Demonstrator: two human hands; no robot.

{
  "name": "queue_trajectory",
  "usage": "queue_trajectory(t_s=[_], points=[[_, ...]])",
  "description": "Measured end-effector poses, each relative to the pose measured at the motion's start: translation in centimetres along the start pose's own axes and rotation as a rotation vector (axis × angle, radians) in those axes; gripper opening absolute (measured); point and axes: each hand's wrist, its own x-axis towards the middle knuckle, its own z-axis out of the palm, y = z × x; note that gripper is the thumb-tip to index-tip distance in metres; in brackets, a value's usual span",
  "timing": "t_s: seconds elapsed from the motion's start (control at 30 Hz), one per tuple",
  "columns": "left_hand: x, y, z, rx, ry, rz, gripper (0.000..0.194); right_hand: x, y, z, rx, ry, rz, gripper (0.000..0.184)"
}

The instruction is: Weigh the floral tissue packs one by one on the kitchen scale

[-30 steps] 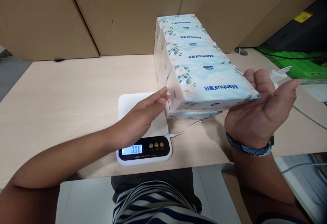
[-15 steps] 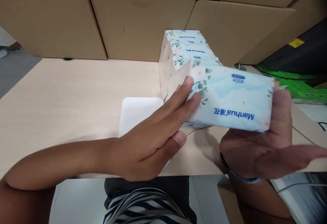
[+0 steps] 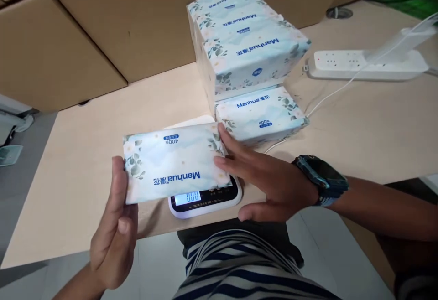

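A pack of tissues (image 3: 176, 158), white and pale blue with printed leaves, is held level between my two hands. My left hand (image 3: 114, 231) presses on its left end, and the fingers of my right hand (image 3: 262, 172) press against its right end. Below the pack is a kitchen scale (image 3: 205, 203), its lit display reading zeros; most of its plate is hidden by the pack. Whether pack and scale touch, I cannot tell. Just beyond my right fingers, one more tissue pack (image 3: 262, 108) lies on the table, in front of a stack of similar packs (image 3: 249, 44).
A white power strip (image 3: 342, 63) with a plugged-in adapter lies at the right, its thin cable (image 3: 328, 95) running along the table (image 3: 78, 154) toward the packs. Cardboard boxes (image 3: 137, 26) line the back edge. A smartwatch (image 3: 321, 177) is on my right wrist.
Both hands have carried the held pack leftward, from in front of the stack to above the scale. The view has turned and shifted, bringing the power strip and scale display into sight.
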Motion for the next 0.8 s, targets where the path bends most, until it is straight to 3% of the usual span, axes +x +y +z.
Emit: queue_trajectory(t_s=[0.1, 0.2, 0.37, 0.53, 0.67, 0.8], points=[[0.1, 0.1, 2.4, 0.013, 0.085, 0.100, 0.050, 0.0, 0.6, 0.6, -0.147, 0.032, 0.021, 0.092], [0.7, -0.1, 3.7, -0.026, 0.066, 0.149, 0.058, 0.3, 1.1, 1.3, -0.369, 0.198, -0.032, 0.082], [3.4, -0.1, 3.5, -0.185, 0.019, 0.210, 0.050, 0.9, 1.3, 1.1, -0.621, 0.350, -0.163, 0.053], [8.1, 0.0, 3.3, -0.333, 0.056, 0.259, 0.059, 1.1, 1.2, 0.3, -0.659, 0.404, -0.133, 0.044], [10.7, -2.4, 3.5, -0.324, -0.057, 0.396, 0.072, 0.8, 1.3, 0.3, -0.616, 0.392, -0.008, 0.065], [11.5, -6.0, 3.0, -0.281, -0.193, 0.505, 0.091, 0.6, 1.2, 0.4, -0.622, 0.348, 0.090, 0.058]])
